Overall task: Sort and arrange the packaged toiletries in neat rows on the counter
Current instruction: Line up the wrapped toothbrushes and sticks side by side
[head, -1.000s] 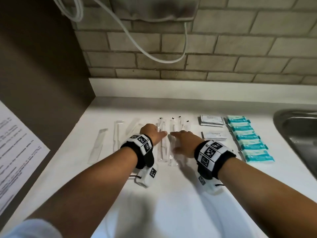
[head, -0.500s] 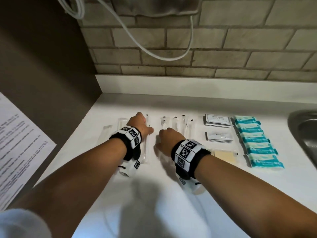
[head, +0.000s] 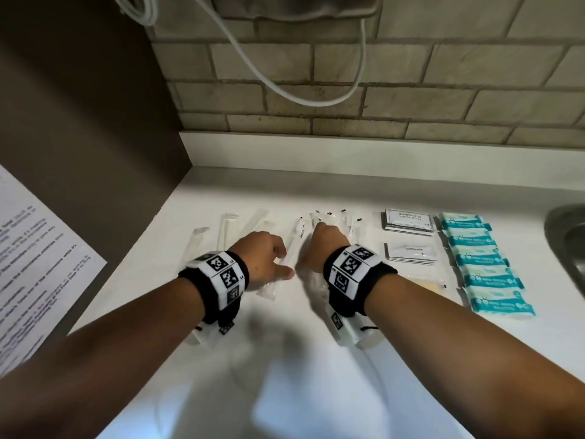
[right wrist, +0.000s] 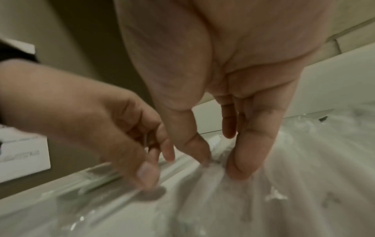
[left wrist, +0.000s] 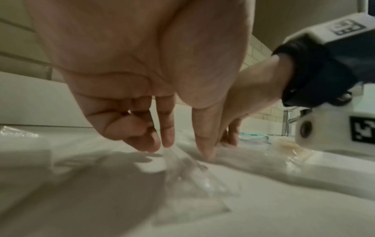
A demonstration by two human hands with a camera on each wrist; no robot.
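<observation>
Several clear-wrapped toothbrush packets point(head: 329, 220) lie side by side at the middle of the white counter point(head: 285, 359). My left hand point(head: 283, 264) pinches one clear packet point(head: 296, 239), which lies slanted just left of the group; thumb and index finger meet on it in the left wrist view point(left wrist: 182, 149). My right hand point(head: 319, 239) rests on the group with straight fingers point(right wrist: 247, 152) pressing the wrappers down beside its thumb. More clear packets point(head: 198, 245) lie to the left.
Right of the hands lie shampoo sachets point(head: 408, 220), toothpaste sachets point(head: 411, 253), a yellowish packet point(head: 427, 285) and a column of teal packs point(head: 484, 261). A steel sink point(head: 566, 236) is at the far right. A brown wall with a printed sheet point(head: 38, 274) bounds the left.
Both hands have shifted left along the toothbrush packets. The left hand has taken hold of one packet, which now lies slanted apart from the group.
</observation>
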